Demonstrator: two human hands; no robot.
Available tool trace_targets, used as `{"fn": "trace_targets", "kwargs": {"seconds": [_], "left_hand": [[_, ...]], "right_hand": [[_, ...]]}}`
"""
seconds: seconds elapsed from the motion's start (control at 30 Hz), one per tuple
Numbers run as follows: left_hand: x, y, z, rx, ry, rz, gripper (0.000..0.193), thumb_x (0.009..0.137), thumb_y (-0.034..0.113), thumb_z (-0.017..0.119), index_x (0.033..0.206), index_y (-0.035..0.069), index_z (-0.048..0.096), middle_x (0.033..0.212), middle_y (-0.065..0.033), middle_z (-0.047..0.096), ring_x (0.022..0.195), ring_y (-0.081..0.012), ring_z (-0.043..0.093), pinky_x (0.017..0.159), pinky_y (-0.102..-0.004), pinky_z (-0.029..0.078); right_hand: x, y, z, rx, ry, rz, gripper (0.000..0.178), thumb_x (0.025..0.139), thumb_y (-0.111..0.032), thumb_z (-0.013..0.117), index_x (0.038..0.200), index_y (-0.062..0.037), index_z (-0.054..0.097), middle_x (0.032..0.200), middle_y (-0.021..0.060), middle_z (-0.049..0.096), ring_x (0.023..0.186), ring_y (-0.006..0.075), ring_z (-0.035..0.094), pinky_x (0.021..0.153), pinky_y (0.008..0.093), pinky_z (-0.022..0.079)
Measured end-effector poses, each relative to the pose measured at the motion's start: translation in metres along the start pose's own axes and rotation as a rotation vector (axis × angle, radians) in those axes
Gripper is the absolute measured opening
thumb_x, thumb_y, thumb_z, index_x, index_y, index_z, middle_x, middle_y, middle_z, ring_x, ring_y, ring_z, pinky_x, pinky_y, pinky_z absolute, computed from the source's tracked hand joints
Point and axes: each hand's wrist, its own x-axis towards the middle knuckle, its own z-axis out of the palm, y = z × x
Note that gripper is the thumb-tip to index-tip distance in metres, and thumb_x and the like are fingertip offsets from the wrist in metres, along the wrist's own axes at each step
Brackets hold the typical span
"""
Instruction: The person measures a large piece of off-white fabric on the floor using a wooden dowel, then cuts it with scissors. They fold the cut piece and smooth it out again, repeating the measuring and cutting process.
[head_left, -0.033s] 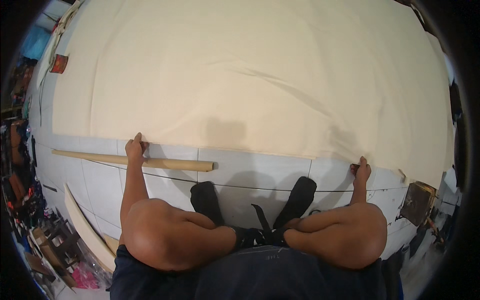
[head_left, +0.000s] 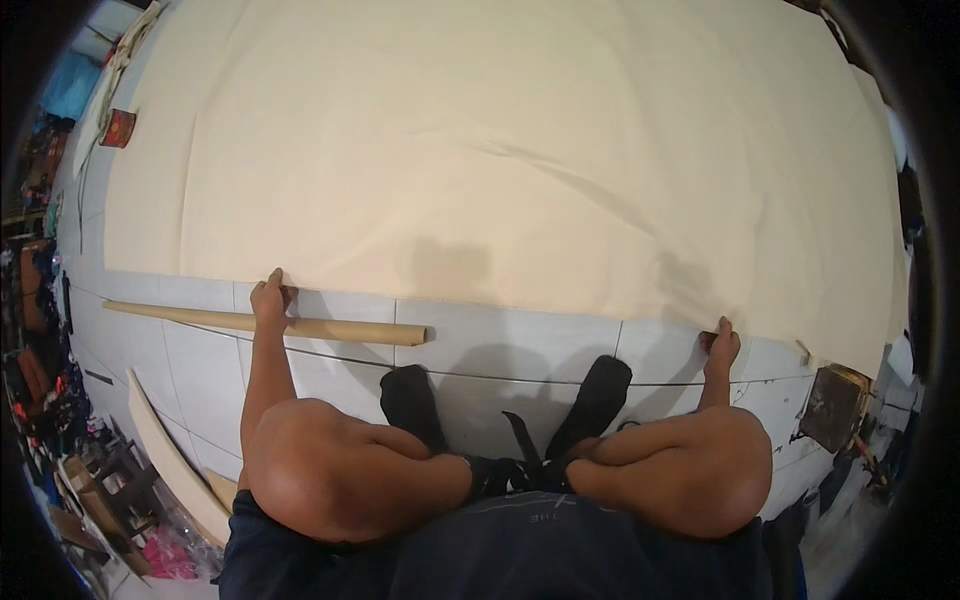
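Left hand (head_left: pixel 269 300) at nine o'clock, right hand (head_left: pixel 722 347) at three, seemingly pinching the cream sheet (head_left: pixel 400 150) by its edge; even tension best eases the one-o'clock crease (head_left: pixel 560 166)

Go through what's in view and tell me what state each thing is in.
Cream sheet: spread out, wrinkled in places
Left hand: at the sheet's near edge, grip unclear
Right hand: at the same edge, grip unclear
Tan tube: lying on the tiled floor, partly hidden by the left forearm
Black socks: worn
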Motion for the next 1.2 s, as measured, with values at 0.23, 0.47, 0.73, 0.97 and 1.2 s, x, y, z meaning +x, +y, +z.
{"fn": "trace_targets", "kwargs": {"seconds": [0.23, 0.47, 0.73, 0.97, 1.2], "left_hand": [[-0.009, -0.002, 0.014, 0.028, 0.017, 0.047, 0.037, 0.093, 0.024, 0.065, 0.072, -0.003, 0.049, 0.059, -0.0086, 0.052, 0.048, -0.0175, 0.047, 0.044, -0.0343, 0.044], [0.051, -0.06, -0.024, 0.341, 0.189, 0.007, 0.065, 0.095, 0.05, 0.057, 0.089, -0.014, 0.063, 0.074, -0.0199, 0.067, 0.059, -0.031, 0.059, 0.063, -0.0429, 0.053], [0.026, 0.006, 0.017, -0.241, 0.1, -0.039, 0.023, 0.095, 0.02, 0.06, 0.078, 0.006, 0.055, 0.064, -0.0064, 0.057, 0.055, -0.0155, 0.054, 0.048, -0.0276, 0.041], [0.09, -0.031, -0.127, -0.597, -0.269, 0.088, 0.027, 0.097, 0.032, 0.061, 0.096, 0.004, 0.06, 0.084, -0.009, 0.063, 0.071, -0.0179, 0.059, 0.067, -0.0301, 0.048], [0.079, -0.068, -0.046, 0.143, -0.126, 0.116, 0.063, 0.094, 0.052, 0.052, 0.138, 0.007, 0.052, 0.138, -0.0194, 0.053, 0.131, -0.0312, 0.047, 0.109, -0.0451, 0.039]], "right_hand": [[-0.098, 0.108, -0.039, -0.084, 0.01, 0.255, 0.041, 0.091, -0.036, 0.064, 0.102, 0.0029, 0.055, 0.081, 0.014, 0.064, 0.074, 0.0228, 0.063, 0.078, 0.0398, 0.054], [-0.012, 0.041, 0.011, -0.009, 0.008, 0.081, 0.042, 0.091, -0.036, 0.063, 0.105, 0.002, 0.054, 0.086, 0.0147, 0.063, 0.078, 0.0241, 0.062, 0.08, 0.0405, 0.053], [0.108, -0.157, 0.004, 0.188, 0.114, -0.339, 0.042, 0.092, -0.037, 0.062, 0.109, 0.001, 0.053, 0.091, 0.0155, 0.062, 0.083, 0.0255, 0.062, 0.082, 0.0414, 0.053], [0.017, -0.021, 0.018, 0.056, -0.001, -0.111, 0.043, 0.093, -0.037, 0.061, 0.113, 0.0001, 0.052, 0.096, 0.0162, 0.061, 0.087, 0.0268, 0.061, 0.083, 0.0421, 0.052], [-0.109, 0.12, -0.044, -0.053, 0.084, 0.32, 0.044, 0.093, -0.037, 0.06, 0.117, -0.0008, 0.05, 0.101, 0.0168, 0.06, 0.091, 0.028, 0.06, 0.085, 0.0429, 0.052]]}}
